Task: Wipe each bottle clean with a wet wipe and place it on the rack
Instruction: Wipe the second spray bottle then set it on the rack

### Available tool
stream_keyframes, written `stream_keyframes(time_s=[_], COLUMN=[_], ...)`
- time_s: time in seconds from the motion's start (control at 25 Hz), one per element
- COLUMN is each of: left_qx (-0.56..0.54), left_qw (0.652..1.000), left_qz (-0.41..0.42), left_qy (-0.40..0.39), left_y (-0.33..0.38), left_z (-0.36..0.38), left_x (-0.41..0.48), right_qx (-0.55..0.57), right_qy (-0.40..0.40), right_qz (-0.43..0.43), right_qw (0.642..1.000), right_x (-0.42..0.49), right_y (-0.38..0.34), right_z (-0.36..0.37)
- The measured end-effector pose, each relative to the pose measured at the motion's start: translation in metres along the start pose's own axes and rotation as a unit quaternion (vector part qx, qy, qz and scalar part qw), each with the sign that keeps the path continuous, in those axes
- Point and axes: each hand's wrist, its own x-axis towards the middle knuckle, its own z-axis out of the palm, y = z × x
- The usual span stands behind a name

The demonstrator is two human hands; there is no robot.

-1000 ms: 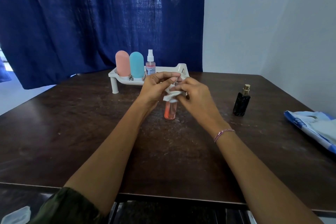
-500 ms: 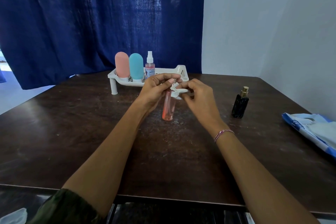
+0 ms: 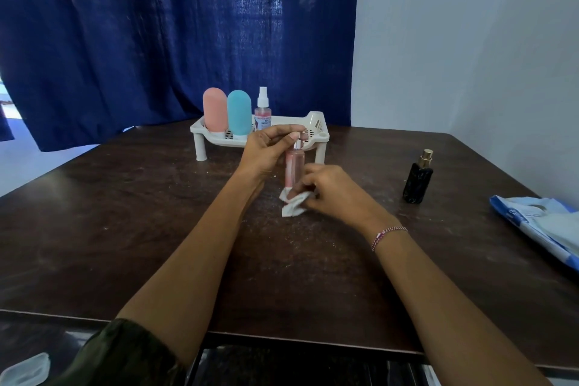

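Mid-tabletop (image 3: 125, 229), just near of the white rack (image 3: 316, 127), the left hand (image 3: 266, 150) pinches a pink bottle (image 3: 294, 168) upright by its cap; the right hand (image 3: 335, 193) clutches a wipe (image 3: 293, 204) at its base. A hard rub could topple it.

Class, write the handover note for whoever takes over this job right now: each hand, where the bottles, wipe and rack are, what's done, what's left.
Left hand: pinches the top of the slim pink bottle, held upright.
Right hand: grips the wet wipe at that bottle's base.
Done: pink capsule bottle, blue capsule bottle and spray bottle stand on the rack.
Left: finish wiping the slim pink bottle and rack it, then wipe and rack the black perfume bottle standing to the right.
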Motion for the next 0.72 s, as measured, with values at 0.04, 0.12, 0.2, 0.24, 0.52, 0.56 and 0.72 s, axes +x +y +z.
stream_keyframes(time_s=[0.04,0.12,0.2,0.24,0.52,0.56,0.72], left_qx=[0.01,0.03,0.037,0.038,0.041,0.04,0.025], left_qw=[1.0,0.999,0.999,0.999,0.995,0.995,0.995], left_qz=[0.002,0.01,0.024,0.034,0.077,0.08,0.077], left_qy=[0.002,0.004,0.009,0.007,-0.049,-0.054,-0.052], left_y=[0.0,0.001,0.003,0.004,0.005,0.004,0.003], left_z=[0.0,0.0,0.001,0.002,0.005,0.005,0.005], left_x=[0.0,-0.001,-0.001,-0.002,-0.004,-0.004,-0.004], right_qx=[-0.004,-0.01,-0.007,-0.001,0.043,0.046,0.031], right_qy=[-0.013,-0.018,0.007,0.037,0.271,0.282,0.206], right_qz=[-0.006,-0.012,-0.008,-0.004,0.029,0.034,0.011], right_qw=[1.0,1.0,1.0,0.999,0.961,0.958,0.978], right_x=[-0.001,-0.002,-0.001,0.0,-0.003,-0.003,-0.002], right_y=[0.001,0.002,0.003,0.003,0.007,0.007,0.011], right_z=[-0.001,-0.002,-0.002,-0.002,-0.006,-0.007,-0.007])
